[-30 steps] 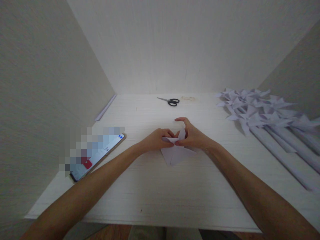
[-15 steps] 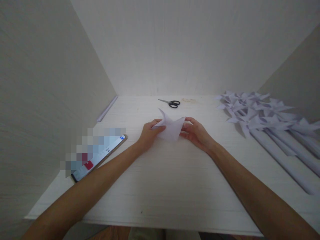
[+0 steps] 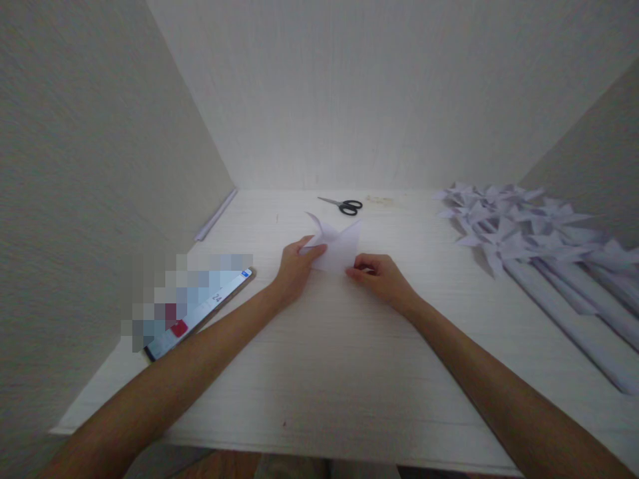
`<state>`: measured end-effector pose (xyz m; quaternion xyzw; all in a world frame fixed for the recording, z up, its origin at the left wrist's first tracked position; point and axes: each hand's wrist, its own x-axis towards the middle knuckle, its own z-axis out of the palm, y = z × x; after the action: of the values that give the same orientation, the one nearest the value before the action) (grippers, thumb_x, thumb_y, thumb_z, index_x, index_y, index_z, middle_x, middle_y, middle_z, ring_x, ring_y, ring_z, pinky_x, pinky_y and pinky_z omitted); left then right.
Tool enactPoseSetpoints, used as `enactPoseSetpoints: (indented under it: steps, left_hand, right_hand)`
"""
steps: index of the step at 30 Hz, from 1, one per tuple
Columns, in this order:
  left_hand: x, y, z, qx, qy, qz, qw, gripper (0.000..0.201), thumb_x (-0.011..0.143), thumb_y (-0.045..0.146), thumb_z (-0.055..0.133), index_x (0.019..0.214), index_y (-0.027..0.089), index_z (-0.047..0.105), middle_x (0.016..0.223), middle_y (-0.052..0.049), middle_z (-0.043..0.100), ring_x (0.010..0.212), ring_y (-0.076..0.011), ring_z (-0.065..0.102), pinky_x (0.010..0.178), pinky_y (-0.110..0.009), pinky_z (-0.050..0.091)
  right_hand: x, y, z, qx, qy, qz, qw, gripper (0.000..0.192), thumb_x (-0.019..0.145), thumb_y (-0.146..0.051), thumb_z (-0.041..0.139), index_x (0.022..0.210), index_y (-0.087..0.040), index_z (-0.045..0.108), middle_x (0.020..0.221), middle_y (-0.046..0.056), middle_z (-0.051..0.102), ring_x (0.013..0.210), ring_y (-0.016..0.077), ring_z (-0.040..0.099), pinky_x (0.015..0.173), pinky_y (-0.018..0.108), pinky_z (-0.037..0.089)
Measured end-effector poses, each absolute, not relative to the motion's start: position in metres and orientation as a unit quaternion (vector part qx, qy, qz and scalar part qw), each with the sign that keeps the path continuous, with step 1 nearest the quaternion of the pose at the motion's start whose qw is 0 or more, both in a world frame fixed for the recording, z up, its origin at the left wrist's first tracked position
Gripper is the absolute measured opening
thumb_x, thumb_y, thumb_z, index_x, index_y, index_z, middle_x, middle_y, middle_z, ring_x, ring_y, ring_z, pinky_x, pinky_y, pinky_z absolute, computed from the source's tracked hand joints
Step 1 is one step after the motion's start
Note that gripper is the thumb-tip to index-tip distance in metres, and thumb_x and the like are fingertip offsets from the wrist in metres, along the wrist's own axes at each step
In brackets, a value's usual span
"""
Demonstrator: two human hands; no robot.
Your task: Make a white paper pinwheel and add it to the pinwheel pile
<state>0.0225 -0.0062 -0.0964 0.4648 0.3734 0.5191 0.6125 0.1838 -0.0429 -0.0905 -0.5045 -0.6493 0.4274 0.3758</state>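
Note:
A sheet of white paper [image 3: 337,251] with curled-up corners is held above the middle of the white table. My left hand [image 3: 295,267] grips its left side, thumb on top and fingers beneath. At the lower right corner, the thumb and forefinger of my right hand [image 3: 378,276] pinch the paper's edge. Just beyond the paper lie scissors [image 3: 344,205] with black handles, blades pointing left.
Several white paper pinwheels [image 3: 499,239] on rolled paper sticks are piled at the right. A lit phone [image 3: 210,306] lies beside my left forearm. One paper roll [image 3: 216,216] rests along the left wall. Walls close the table [image 3: 319,372] at back and sides.
My right hand has moved down from the paper's upper right corner to its lower right corner, its fingers closing into a pinch. My left hand keeps its hold.

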Motion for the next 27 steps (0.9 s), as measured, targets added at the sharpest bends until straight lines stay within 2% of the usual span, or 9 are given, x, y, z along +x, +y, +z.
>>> enactPoseSetpoints:
  steps: [10,19,23,27]
  left_hand:
    - [0.0231,-0.0060,-0.0961,0.422,0.365,0.536,0.633,0.022,0.059,0.020,0.063,0.077,0.010,0.060,0.065,-0.002,0.061,0.059,-0.0123,0.054,0.062,-0.026,0.040]
    - [0.0237,-0.0072,-0.0936,0.430,0.362,0.524,0.640,0.021,0.059,0.021,0.062,0.077,0.010,0.060,0.063,-0.002,0.062,0.059,-0.0127,0.055,0.063,-0.026,0.041]
    - [0.0234,-0.0060,-0.0934,0.421,0.372,0.527,0.638,0.023,0.058,0.022,0.063,0.077,0.009,0.060,0.063,-0.002,0.062,0.061,-0.0140,0.056,0.065,-0.027,0.041]
    - [0.0231,-0.0054,-0.0933,0.416,0.367,0.527,0.643,0.023,0.058,0.022,0.063,0.077,0.009,0.060,0.063,-0.003,0.062,0.061,-0.0140,0.056,0.065,-0.028,0.042]
  right_hand:
    - [0.1866,-0.0415,-0.0905,-0.488,-0.663,0.402,0.401,0.007,0.064,-0.021,0.054,0.061,-0.015,0.054,0.063,0.000,0.054,0.059,0.0110,0.049,0.056,0.023,0.039]
    - [0.1864,-0.0409,-0.0904,-0.462,-0.674,0.401,0.414,0.010,0.063,-0.019,0.054,0.054,-0.016,0.051,0.057,-0.002,0.048,0.057,0.0096,0.045,0.054,0.022,0.036]
    - [0.1879,-0.0425,-0.0886,-0.466,-0.650,0.439,0.410,0.007,0.060,-0.021,0.056,0.062,-0.015,0.055,0.068,0.001,0.053,0.063,0.0111,0.049,0.057,0.024,0.039]
    - [0.1874,-0.0432,-0.0878,-0.474,-0.633,0.457,0.407,0.013,0.060,-0.024,0.057,0.069,-0.013,0.057,0.072,0.003,0.055,0.065,0.0123,0.051,0.058,0.025,0.040]
